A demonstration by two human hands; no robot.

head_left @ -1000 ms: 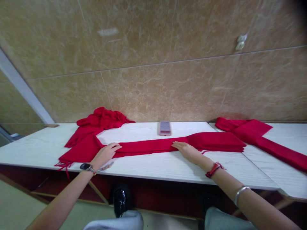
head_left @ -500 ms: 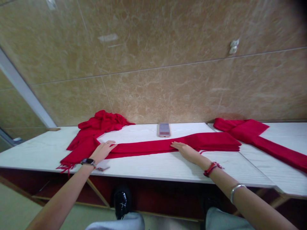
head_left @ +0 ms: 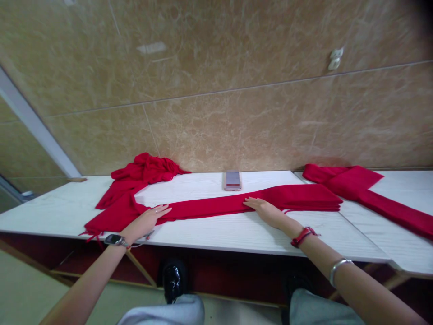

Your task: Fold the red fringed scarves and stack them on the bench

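A long red scarf (head_left: 209, 206) lies folded lengthwise across the white cabinet top, its right end stacked in layers and its fringed left end spread wider near the front edge. My left hand (head_left: 147, 222) rests on the scarf's left part with fingers stretched out, palm down. Farther right, my right hand (head_left: 262, 210) lies flat on the same scarf with the fingers extended. Neither hand grips the cloth. What is under the palms is hidden.
A crumpled red cloth (head_left: 145, 169) lies at the back left against the tiled wall (head_left: 219, 122). Behind the scarf is a phone (head_left: 232, 180). Another folded red scarf (head_left: 358, 183) stretches to the right. Open shelves (head_left: 230, 271) sit below the white top (head_left: 209, 234).
My left hand has slid slightly right and toward the front edge along the scarf, and the cloth under it lies smoother. My right hand has stayed almost in place.
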